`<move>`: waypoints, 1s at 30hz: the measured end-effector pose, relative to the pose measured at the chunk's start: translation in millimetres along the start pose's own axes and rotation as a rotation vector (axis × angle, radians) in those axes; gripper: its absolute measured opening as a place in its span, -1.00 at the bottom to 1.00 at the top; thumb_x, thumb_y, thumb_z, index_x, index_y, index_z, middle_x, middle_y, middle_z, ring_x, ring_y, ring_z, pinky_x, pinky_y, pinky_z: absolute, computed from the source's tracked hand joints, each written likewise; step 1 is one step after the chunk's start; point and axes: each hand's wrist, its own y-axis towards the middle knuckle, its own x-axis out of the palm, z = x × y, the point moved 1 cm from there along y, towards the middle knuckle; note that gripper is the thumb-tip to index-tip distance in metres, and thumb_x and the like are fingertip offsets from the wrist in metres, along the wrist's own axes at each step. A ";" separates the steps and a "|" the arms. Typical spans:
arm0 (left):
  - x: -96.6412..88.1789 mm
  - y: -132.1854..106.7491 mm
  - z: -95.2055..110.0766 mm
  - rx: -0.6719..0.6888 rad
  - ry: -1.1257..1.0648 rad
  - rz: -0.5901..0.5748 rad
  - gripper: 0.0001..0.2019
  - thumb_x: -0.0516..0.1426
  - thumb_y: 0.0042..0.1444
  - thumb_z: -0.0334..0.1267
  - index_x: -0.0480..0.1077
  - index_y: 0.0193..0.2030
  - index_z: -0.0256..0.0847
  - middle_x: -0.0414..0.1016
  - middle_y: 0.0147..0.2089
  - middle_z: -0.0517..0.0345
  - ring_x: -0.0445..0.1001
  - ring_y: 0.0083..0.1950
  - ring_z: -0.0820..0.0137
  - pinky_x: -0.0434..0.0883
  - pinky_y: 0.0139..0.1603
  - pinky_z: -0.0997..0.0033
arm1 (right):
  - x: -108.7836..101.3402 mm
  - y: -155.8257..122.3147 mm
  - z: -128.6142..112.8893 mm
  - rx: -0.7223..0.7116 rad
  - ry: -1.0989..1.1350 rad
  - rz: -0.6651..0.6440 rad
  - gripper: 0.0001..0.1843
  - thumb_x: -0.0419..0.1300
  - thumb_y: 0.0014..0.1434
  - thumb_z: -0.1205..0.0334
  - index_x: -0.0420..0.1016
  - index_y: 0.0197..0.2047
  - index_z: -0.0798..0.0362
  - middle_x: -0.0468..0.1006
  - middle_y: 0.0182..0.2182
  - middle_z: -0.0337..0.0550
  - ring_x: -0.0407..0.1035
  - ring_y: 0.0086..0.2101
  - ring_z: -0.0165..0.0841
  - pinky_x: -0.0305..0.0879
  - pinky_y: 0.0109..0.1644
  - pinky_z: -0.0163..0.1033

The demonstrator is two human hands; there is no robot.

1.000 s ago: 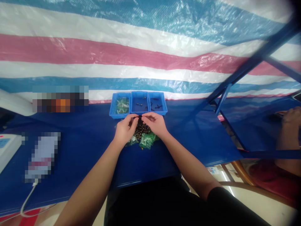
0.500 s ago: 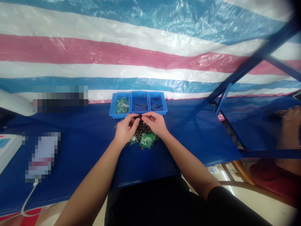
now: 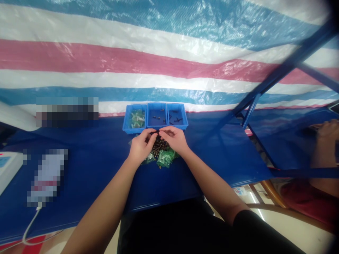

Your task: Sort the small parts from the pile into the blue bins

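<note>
My left hand (image 3: 142, 145) and my right hand (image 3: 175, 140) meet above a pile of small dark and brass-coloured metal pieces (image 3: 160, 145). Fingers and thumbs of both are bent together at the tips, around something small and dark too hidden to name. Under and beside the pile lie green-tinted clear plastic bags (image 3: 165, 158). Just beyond the fingertips stand three blue bins side by side. The left bin (image 3: 125, 124) holds small green-tinted bags, the middle bin (image 3: 153, 123) a few small metal pieces, and the right bin (image 3: 184, 120) several thin black pieces.
A blurred-out flat device (image 3: 49, 173) with a white cable (image 3: 28, 227) lies at left on the blue table (image 3: 100, 169), near a white box (image 3: 9, 169). Blue metal bars (image 3: 265, 83) rise at right. Beyond them is another person's hand (image 3: 328, 130).
Almost nothing differs. Both hands keep their place over the pile, with only a slight shift of the fingertips and of the view.
</note>
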 end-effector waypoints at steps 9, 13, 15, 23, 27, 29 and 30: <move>0.4 0.1 -1.0 0.013 0.024 0.011 -0.74 0.06 0.28 -0.08 0.47 -0.09 -0.17 0.53 -0.39 0.21 0.47 -0.41 0.47 0.35 -0.32 0.53 | -0.9 -1.5 -2.0 0.006 -0.031 -0.008 -0.69 0.34 0.06 0.03 0.59 -0.19 0.03 0.64 -0.34 -0.13 0.53 -0.37 -0.33 0.49 -0.23 -0.21; -0.9 -0.3 -1.0 -0.001 0.020 0.001 -0.74 0.04 0.30 -0.09 0.47 -0.11 -0.17 0.56 -0.36 0.19 0.50 -0.38 0.46 0.35 -0.31 0.52 | -0.5 -2.7 -3.1 0.005 -0.030 -0.010 -0.70 0.34 0.05 0.04 0.59 -0.18 0.03 0.64 -0.34 -0.13 0.53 -0.36 -0.33 0.49 -0.21 -0.21; -0.5 -0.5 -1.1 0.002 0.016 0.010 -0.74 0.07 0.29 -0.09 0.46 -0.05 -0.16 0.54 -0.38 0.23 0.47 -0.42 0.49 0.34 -0.33 0.54 | -0.2 -2.3 -2.9 0.011 -0.014 0.000 -0.69 0.35 0.05 0.04 0.59 -0.19 0.04 0.64 -0.35 -0.13 0.53 -0.37 -0.34 0.49 -0.22 -0.22; 2.7 0.7 -3.3 0.053 0.027 0.049 -0.74 0.09 0.27 -0.10 0.48 -0.04 -0.16 0.49 -0.42 0.26 0.43 -0.44 0.52 0.36 -0.31 0.56 | 0.0 -0.9 -2.5 0.014 0.029 -0.003 -0.71 0.36 0.03 0.07 0.59 -0.20 0.06 0.63 -0.37 -0.14 0.52 -0.39 -0.36 0.48 -0.23 -0.23; 1.6 1.2 -3.9 0.044 0.037 0.026 -0.73 0.06 0.30 -0.09 0.50 -0.09 -0.17 0.59 -0.27 0.16 0.53 -0.33 0.46 0.39 -0.23 0.54 | 0.1 -2.1 -2.2 0.002 -0.001 -0.016 -0.71 0.36 0.04 0.10 0.60 -0.17 0.06 0.64 -0.33 -0.11 0.53 -0.37 -0.34 0.49 -0.20 -0.21; 1.1 1.0 -3.9 0.023 0.041 0.006 -0.72 0.04 0.31 -0.08 0.50 -0.10 -0.17 0.60 -0.29 0.16 0.54 -0.32 0.45 0.39 -0.24 0.53 | 0.3 -2.6 -2.0 -0.005 -0.027 -0.012 -0.70 0.36 0.05 0.10 0.60 -0.16 0.06 0.65 -0.31 -0.10 0.53 -0.36 -0.34 0.49 -0.18 -0.19; 1.1 0.8 -3.7 0.014 0.042 0.004 -0.72 0.04 0.31 -0.08 0.50 -0.09 -0.17 0.59 -0.32 0.17 0.53 -0.33 0.45 0.39 -0.25 0.53 | 0.4 -2.7 -2.0 -0.008 -0.031 -0.010 -0.69 0.36 0.05 0.10 0.60 -0.16 0.06 0.65 -0.30 -0.10 0.53 -0.36 -0.34 0.50 -0.18 -0.19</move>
